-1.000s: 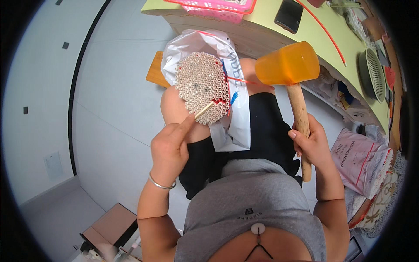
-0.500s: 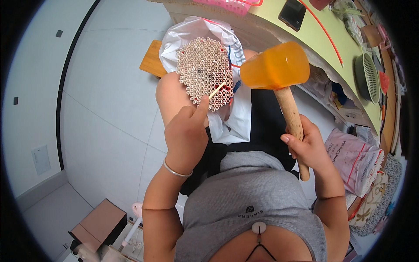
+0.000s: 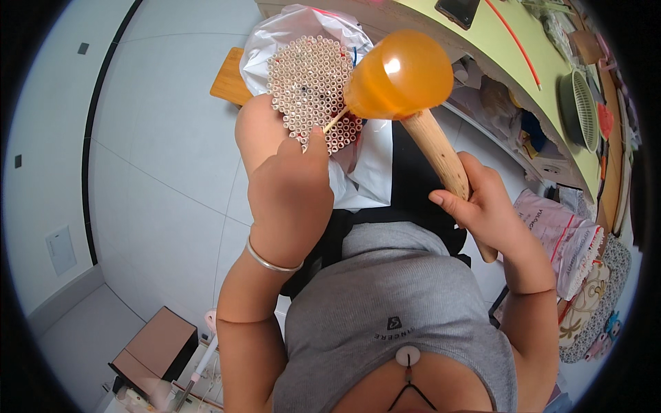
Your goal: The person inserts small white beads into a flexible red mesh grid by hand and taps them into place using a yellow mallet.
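Observation:
A round bundle of pale paper tubes (image 3: 310, 76), open ends up, rests at my knees on a white plastic bag (image 3: 368, 168). Some tubes at its near right side show red inside. My left hand (image 3: 290, 189) is closed, its fingertips pinching a thin pale stick (image 3: 336, 120) that slants up and right over the tubes. With my right hand (image 3: 480, 203) I grip the wooden handle of a mallet (image 3: 399, 76). Its translucent orange head hangs over the bundle's right edge, close to the stick's far end; I cannot tell whether they touch.
A wooden stool (image 3: 228, 77) shows behind my left knee. Along the right runs a pale green table (image 3: 544, 55) with a phone (image 3: 458, 10), a red cord (image 3: 515, 43) and a green basket (image 3: 578, 110). A printed bag (image 3: 558, 230) stands beside my right arm.
The mallet has swung left and a little up in view, its head now beside the stick's tip. My left hand still pinches the stick, and the whole view has shifted slightly.

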The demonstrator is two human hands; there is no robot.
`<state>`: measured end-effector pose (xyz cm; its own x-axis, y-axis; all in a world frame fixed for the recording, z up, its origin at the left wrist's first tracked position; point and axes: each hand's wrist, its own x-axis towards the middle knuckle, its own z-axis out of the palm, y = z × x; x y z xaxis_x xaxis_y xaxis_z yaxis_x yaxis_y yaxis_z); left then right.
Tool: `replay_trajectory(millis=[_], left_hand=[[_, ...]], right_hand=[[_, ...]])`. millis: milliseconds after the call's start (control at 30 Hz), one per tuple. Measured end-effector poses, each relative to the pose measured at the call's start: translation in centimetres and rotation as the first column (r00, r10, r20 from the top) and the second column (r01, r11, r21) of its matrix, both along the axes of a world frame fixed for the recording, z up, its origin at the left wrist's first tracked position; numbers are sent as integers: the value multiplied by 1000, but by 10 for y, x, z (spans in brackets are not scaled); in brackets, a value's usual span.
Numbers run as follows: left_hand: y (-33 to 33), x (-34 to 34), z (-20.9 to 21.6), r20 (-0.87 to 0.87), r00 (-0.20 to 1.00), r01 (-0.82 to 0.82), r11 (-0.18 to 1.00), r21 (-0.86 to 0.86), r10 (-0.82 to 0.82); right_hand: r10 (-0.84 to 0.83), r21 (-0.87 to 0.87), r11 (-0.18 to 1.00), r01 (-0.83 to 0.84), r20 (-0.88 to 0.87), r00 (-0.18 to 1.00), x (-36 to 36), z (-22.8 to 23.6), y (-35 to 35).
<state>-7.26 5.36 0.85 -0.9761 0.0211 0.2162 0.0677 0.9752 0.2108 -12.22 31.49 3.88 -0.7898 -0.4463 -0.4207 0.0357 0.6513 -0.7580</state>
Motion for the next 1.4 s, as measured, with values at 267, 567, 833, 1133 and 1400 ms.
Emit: replay_trajectory(millis=[267, 567, 833, 1133, 1400], left_hand=[[1, -2, 4, 28, 999, 41, 994, -97, -38], [-2, -5, -2, -30, 1000, -12, 997, -82, 9], [3, 11, 8, 49, 996, -77, 997, 14, 76], [8, 5, -2, 22, 999, -29, 1000, -7, 29], [11, 1, -4, -6, 999, -34, 999, -9, 34]], right_hand=[[40, -92, 994, -61, -212, 977, 8, 8, -12], [101, 69, 995, -79, -447, 889, -18, 14, -21], [-50, -14, 999, 48, -138, 989, -6, 7, -6], [-32, 2, 999, 32, -110, 993, -1, -3, 0], [129, 79, 991, -107, -369, 920, 7, -13, -6]])
